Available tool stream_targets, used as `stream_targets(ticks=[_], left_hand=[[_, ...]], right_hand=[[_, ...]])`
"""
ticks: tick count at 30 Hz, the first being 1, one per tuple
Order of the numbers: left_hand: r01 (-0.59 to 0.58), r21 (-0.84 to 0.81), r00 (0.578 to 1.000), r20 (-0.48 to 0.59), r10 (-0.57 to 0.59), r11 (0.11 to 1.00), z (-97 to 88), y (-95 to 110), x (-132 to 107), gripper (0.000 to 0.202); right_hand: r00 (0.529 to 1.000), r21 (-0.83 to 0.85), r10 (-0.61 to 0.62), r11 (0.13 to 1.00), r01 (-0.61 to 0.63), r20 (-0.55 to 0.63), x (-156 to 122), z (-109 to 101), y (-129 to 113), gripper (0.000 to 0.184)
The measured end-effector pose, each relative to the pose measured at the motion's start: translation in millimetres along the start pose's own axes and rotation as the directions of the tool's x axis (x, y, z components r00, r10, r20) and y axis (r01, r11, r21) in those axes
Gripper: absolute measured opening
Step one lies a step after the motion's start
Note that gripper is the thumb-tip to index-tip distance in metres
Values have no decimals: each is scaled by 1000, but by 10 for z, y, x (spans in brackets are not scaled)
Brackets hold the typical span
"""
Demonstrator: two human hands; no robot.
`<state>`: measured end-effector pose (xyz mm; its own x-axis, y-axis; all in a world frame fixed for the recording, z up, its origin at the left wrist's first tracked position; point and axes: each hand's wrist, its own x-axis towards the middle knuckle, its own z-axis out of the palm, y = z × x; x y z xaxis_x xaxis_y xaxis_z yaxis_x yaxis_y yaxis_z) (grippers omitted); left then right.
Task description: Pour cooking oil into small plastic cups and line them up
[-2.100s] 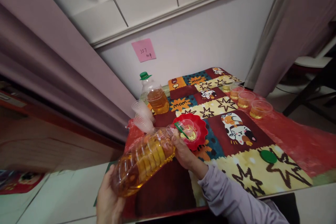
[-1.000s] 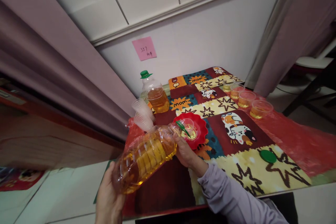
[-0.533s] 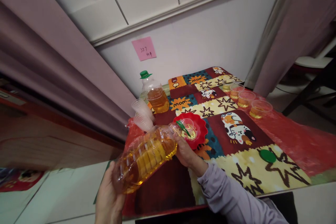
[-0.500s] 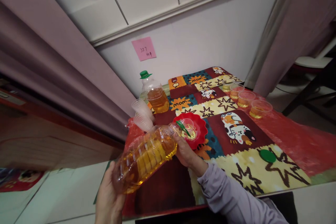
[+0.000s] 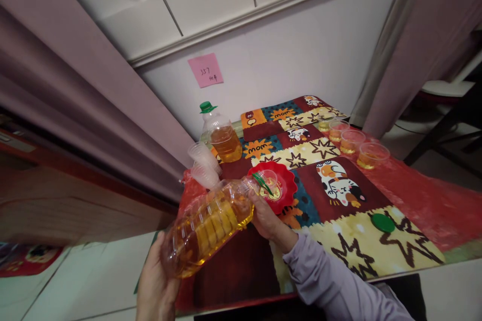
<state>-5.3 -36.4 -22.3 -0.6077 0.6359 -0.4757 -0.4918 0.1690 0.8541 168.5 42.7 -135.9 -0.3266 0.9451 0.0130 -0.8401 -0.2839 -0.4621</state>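
Observation:
A clear plastic bottle of golden oil [image 5: 211, 225] lies tilted across my two hands, its green-ringed neck over a red scalloped dish [image 5: 290, 188]. My left hand [image 5: 156, 273] cups the base. Around the neck, my right hand [image 5: 265, 215] is closed. Inside the dish sits a clear plastic cup [image 5: 271, 178], partly hidden behind the bottle mouth; whether liquid is flowing I cannot tell. A loose green cap [image 5: 383, 222] rests on the patterned mat [image 5: 305, 200] to the right of my right hand.
At the back left stands a second bottle [image 5: 226, 143] with a green cap, beside stacked clear cups [image 5: 205, 173]. Several cups of yellow liquid [image 5: 372, 155] line the table's right side. A pink note [image 5: 205, 70] is stuck on the wall; a curtain [image 5: 113, 70] hangs left.

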Motion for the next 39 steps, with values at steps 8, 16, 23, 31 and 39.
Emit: stream_targets(ticks=[8,16,23,31,39], left_hand=[[7,1,1000,19,-7,1000,0,-5,12,21],[40,-4,998,51,-40,999,-1,-6,-19,28],[6,7,1000,28,-6,1000,-19,1,16,22],[6,20,998,58,-7,1000,-75,-18,70,22],[5,8,999,51,-5,1000,-57,9,37,23]], right_hand=[[1000,4,0,1000,0,11,15,-10,-6,57],[1000,5,-3,1000,3,15,8,-1,-11,54],[1000,13,17,1000,-17,-1,5,-5,-9,59],[1000,0,15,1000,-15,-1,1,32,-27,61],[999,16,32,999,-31,-24,0,30,-26,61]])
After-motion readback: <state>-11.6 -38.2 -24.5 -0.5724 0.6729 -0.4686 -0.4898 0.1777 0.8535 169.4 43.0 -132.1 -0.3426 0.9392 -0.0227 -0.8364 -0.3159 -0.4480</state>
